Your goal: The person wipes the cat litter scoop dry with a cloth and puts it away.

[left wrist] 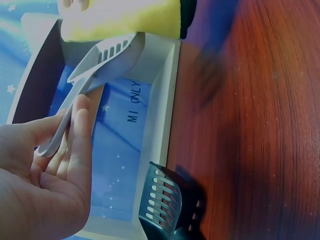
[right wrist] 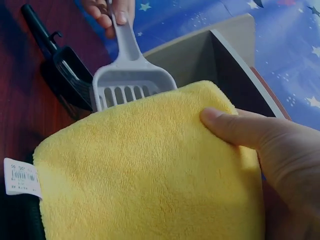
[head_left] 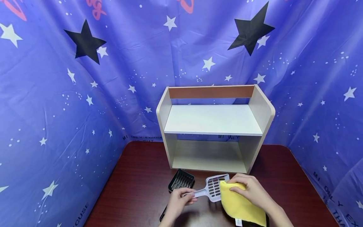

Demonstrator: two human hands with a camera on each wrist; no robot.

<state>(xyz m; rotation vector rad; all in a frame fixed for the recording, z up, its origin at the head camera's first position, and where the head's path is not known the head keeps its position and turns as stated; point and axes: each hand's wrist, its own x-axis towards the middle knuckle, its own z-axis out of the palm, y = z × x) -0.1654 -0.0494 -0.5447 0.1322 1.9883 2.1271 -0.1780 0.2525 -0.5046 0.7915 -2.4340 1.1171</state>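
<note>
One grey slotted scoop (head_left: 208, 190), left grip (head_left: 179, 201) pinching | one black slotted scoop (head_left: 181, 180) | one plush yellow cloth (head_left: 241, 203), right grip (head_left: 253, 190) grasping

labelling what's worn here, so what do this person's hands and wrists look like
Both are bare: the left hand and the right hand wear no gloves, and no sleeve, watch or marking shows on them in the head view.
</note>
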